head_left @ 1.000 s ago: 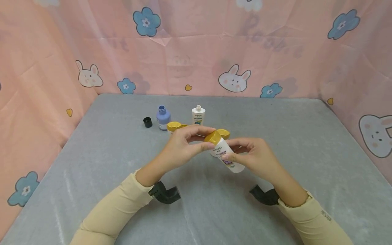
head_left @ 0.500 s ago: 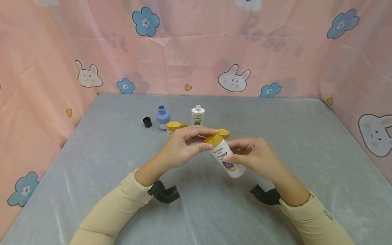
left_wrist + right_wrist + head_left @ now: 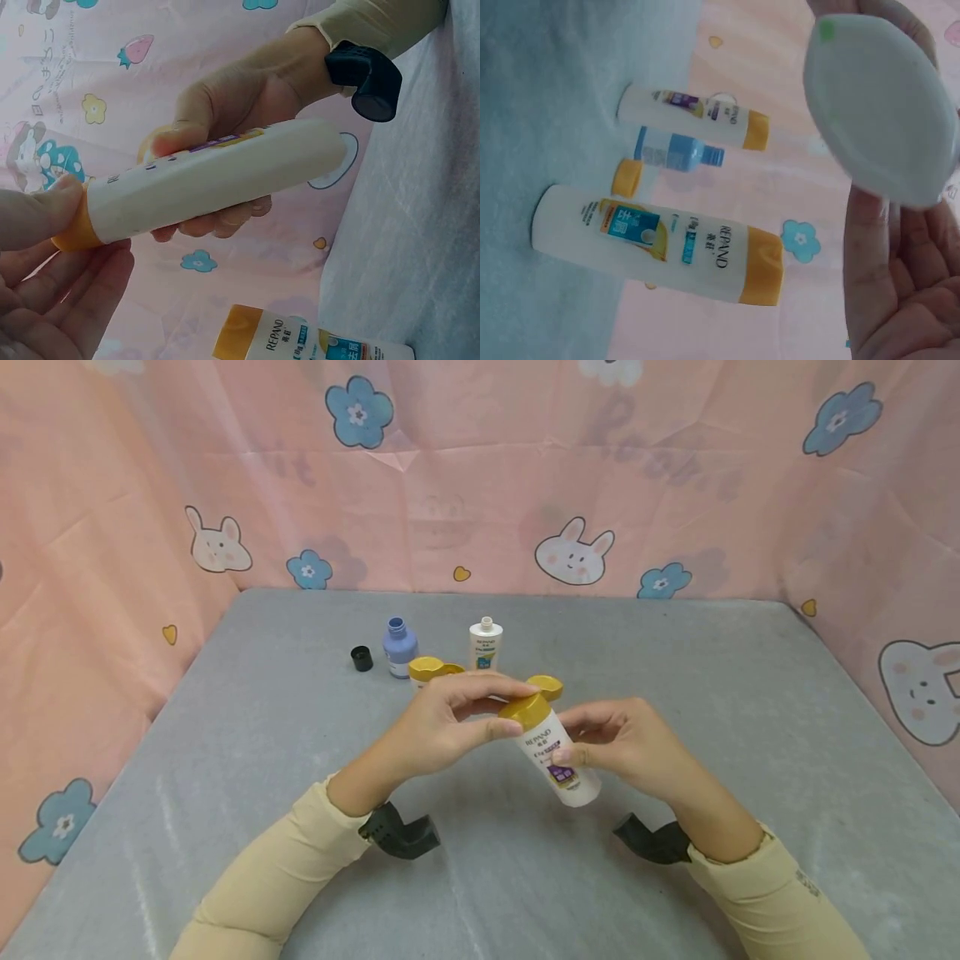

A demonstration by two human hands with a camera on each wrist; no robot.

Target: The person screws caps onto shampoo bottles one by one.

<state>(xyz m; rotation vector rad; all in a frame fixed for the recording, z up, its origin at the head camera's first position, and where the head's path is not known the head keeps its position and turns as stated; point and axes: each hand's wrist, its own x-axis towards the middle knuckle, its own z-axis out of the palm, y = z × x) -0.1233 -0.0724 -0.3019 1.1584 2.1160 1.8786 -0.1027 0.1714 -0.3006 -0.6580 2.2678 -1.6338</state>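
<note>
The left hand (image 3: 453, 718) pinches the gold cap (image 3: 527, 712) of a white bottle (image 3: 564, 777), while the right hand (image 3: 622, 747) grips its body; the bottle tilts above the table (image 3: 735, 702) between the hands; two more gold-capped bottles (image 3: 656, 240) stand behind; farther back are an open blue bottle (image 3: 400, 647), a black cap (image 3: 362, 658) just beside it, and an uncapped bottle (image 3: 485, 644).

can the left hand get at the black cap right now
Probably not yet: the left hand grips the gold cap of the tilted white bottle. Once freed, its way looks open, with no bottle in front of the black cap.
</note>
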